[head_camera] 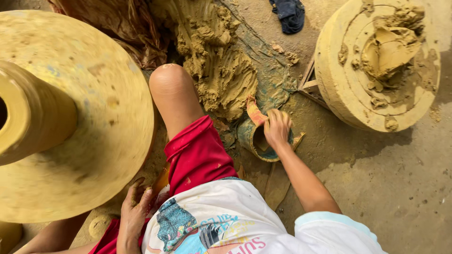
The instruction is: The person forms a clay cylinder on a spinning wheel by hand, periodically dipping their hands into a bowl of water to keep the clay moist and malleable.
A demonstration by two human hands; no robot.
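right hand dips into the clay-smeared bowl, centre frame, grip hidden | left hand rests loosely open on red shorts, lower left | potter's wheel at left

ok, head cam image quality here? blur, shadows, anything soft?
Head view: the pottery wheel and the clay pot on it are smeared by motion blur at the left; the right hand in the small bowl is fairly sharp, the left hand slightly soft; daylight is diffuse, with a soft shadow under the second wheel; no glare.
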